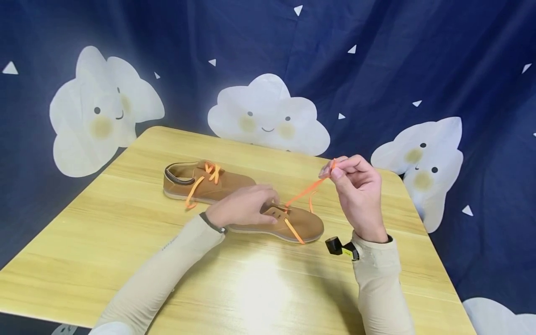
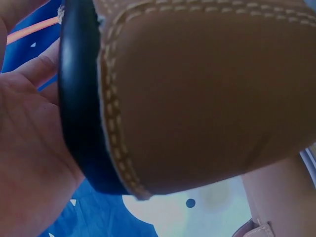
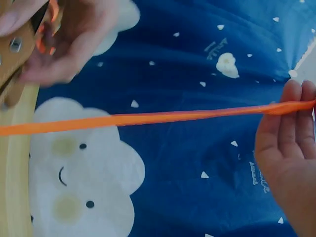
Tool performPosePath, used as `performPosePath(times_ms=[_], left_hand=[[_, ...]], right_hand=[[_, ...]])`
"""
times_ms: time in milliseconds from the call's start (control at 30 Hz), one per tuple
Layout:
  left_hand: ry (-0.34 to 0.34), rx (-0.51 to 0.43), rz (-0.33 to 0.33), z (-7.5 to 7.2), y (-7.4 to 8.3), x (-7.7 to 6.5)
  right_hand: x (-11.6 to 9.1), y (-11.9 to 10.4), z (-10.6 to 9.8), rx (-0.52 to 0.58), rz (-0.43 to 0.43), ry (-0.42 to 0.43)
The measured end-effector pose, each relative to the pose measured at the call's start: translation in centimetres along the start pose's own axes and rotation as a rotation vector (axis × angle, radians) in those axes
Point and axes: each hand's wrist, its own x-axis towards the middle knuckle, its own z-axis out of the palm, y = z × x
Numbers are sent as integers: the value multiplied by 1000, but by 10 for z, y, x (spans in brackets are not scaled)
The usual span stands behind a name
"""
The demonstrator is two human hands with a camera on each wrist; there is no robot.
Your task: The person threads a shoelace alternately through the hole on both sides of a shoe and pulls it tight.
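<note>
A brown shoe (image 1: 307, 221) with an orange lace lies on the table, its toe to the right. My left hand (image 1: 243, 207) grips this shoe at its opening, thumb on the near side beside the eyelets. In the left wrist view the shoe's stitched heel (image 2: 212, 98) and dark collar lining hide part of that hand. Above and right of the shoe, my right hand (image 1: 358, 190) pinches one end of the orange lace (image 1: 309, 188). The lace runs taut from the eyelets, as the right wrist view also shows. Its other end (image 1: 294, 231) hangs over the near side.
A second brown shoe (image 1: 232, 181) with a loosely threaded orange lace stands behind and to the left. Both are on a light wooden table (image 1: 125, 242). Behind it hangs a dark blue curtain (image 1: 184, 37) with white clouds. A small black camera (image 1: 333, 245) juts from my right wrist.
</note>
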Motion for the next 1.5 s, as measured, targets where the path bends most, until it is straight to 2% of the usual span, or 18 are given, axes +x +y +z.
performPosePath(times_ms=[200, 367, 600, 767, 867, 1033, 1167, 1333, 1500], left_hand=[[10, 74, 12, 5, -1, 1], [14, 57, 11, 6, -2, 0], [41, 54, 6, 4, 1, -2], [46, 53, 10, 4, 2, -1], [54, 36, 21, 5, 3, -1], [63, 18, 15, 5, 4, -1], [53, 4, -14, 4, 5, 0], [24, -43, -43, 2, 7, 1], [5, -72, -54, 1, 10, 2]], right_hand=[[-1, 1, 1, 65, 31, -36], [-1, 1, 0, 83, 67, -68], [-4, -2, -7, 5, 171, -117], [-5, -2, -8, -9, 191, -157], [-6, -2, -8, -132, 246, -178], [-8, 3, -7, -486, 410, -263], [-10, 9, -3, -745, 478, -354], [-13, 14, 3, -1011, 482, -497], [-18, 24, 6, -1186, 411, -640]])
